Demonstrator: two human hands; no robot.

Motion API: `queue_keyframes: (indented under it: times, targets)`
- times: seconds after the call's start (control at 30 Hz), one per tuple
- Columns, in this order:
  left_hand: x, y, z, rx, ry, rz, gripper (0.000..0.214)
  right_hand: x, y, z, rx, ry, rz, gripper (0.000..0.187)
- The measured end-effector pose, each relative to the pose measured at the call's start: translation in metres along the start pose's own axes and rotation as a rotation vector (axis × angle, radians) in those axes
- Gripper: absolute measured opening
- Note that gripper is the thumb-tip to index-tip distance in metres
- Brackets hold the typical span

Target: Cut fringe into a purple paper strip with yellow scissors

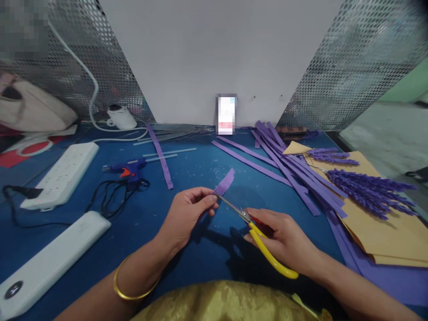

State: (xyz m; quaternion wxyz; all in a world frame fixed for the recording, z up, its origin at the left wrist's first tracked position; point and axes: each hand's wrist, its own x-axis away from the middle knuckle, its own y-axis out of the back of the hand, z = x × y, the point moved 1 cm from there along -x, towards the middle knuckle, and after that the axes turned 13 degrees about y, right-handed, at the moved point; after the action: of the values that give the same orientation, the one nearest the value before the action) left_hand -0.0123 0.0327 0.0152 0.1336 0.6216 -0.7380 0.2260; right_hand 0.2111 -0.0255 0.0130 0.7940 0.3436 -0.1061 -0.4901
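While left hand (pixel 189 211) pinches purple strip (pixel 226 182), right hand (pixel 285 234) holds scissors (pixel 257 235) at edge.

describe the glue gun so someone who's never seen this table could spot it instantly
On the blue table, find the white socket strip at the left. Right of it lies the glue gun, nozzle towards the strip. Unlike its neighbours, it has an orange-red trigger.

There are 2 hands (pixel 191 209) (pixel 284 234), 1 pair of scissors (pixel 257 233), 1 glue gun (pixel 133 171) and 1 bangle (pixel 115 285).
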Motion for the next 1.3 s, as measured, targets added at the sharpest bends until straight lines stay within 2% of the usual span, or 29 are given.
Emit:
queue_keyframes:
  times: [0.67, 0.97, 1.3]
  targets:
    - [0.0016, -0.0039, -0.0003, 0.116, 0.042, -0.002, 0.017, -0.0001, -0.004, -0.0046, -0.015, -0.004, -0.016, 0.026]
    - [0.0007, -0.0033, -0.0002, 0.078, 0.017, -0.022, 0.017, -0.0004, -0.0043, -0.0037, 0.028, -0.008, -0.04, 0.028]
    - [0.0019, -0.0039, -0.0004, 0.072, 0.038, -0.013, 0.015, 0.0003, -0.0017, -0.0008, -0.006, -0.019, -0.006, 0.025]
